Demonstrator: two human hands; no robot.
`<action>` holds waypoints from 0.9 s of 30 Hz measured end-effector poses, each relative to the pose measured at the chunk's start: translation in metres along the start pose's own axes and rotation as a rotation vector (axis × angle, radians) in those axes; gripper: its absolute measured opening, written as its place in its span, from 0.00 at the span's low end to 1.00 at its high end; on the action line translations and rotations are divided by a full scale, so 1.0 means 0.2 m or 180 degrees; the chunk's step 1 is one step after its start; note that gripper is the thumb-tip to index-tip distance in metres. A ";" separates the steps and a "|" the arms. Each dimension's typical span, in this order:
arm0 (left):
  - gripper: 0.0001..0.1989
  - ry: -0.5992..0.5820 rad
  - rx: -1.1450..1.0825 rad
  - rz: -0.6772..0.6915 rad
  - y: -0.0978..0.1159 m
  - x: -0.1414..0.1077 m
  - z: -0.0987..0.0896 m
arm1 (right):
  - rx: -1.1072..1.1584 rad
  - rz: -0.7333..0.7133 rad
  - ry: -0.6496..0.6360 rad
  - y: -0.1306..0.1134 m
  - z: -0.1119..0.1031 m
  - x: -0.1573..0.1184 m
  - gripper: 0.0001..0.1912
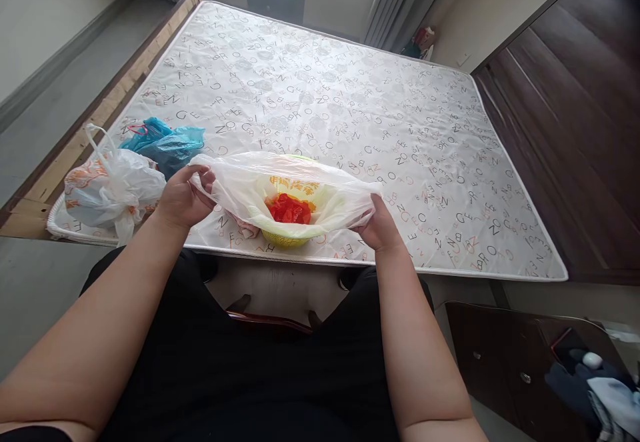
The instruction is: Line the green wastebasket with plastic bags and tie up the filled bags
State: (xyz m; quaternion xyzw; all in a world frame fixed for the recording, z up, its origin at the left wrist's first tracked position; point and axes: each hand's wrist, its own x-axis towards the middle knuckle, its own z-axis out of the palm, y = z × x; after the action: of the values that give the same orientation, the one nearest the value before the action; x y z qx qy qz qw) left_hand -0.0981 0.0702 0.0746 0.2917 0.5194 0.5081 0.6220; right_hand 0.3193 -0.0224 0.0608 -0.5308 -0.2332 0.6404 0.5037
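Observation:
A white translucent plastic bag (240,182) is stretched wide between my two hands, its mouth open over a yellow-green basket (285,239) on the mattress. My left hand (186,195) grips the bag's left edge, fingers closed on the film. On the opposite side, my right hand (379,224) pinches the right edge. Inside the bag lies something bright red and crinkled (289,209), perhaps thin plastic; its kind is unclear. Orange print shows on the bag's inner far wall. A pinkish cloth-like item (246,228) sits partly hidden beneath the bag, left of the basket.
A knotted white bag (113,189) and a blue plastic bag (173,145) rest on the mattress (320,89) at the left. A wooden bed frame (100,99) borders that side. The dark headboard (570,115) rises at right. Clothes (595,389) lie on a dark cabinet (500,355).

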 end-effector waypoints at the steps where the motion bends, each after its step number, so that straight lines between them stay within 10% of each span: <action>1: 0.11 0.0093 -0.0177 -0.0093 0.00 -0.02 0.02 | -0.0021 0.0185 -0.0079 0.00 0.01 -0.01 0.25; 7: 0.23 -0.0096 0.0586 -0.1150 -0.01 -0.12 0.07 | 0.0209 0.0254 -0.0601 -0.02 0.05 -0.07 0.36; 16: 0.28 -0.2814 0.2027 -0.1977 0.03 -0.20 0.00 | -0.0158 -0.0245 -0.0908 -0.01 0.00 -0.12 0.31; 23: 0.12 -0.2287 0.1747 -0.1702 -0.01 -0.16 -0.01 | -0.0967 -0.0307 -0.1648 -0.05 0.01 -0.14 0.34; 27: 0.19 -0.1788 0.0766 -0.1279 -0.04 -0.12 -0.02 | -0.1234 -0.0312 -0.1815 -0.08 0.02 -0.15 0.37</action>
State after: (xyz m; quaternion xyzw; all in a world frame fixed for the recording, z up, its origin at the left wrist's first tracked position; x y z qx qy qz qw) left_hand -0.0978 0.0449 0.0754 0.3831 0.4314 0.2111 0.7890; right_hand 0.3207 -0.0420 0.0883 -0.4044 -0.5071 0.6818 0.3383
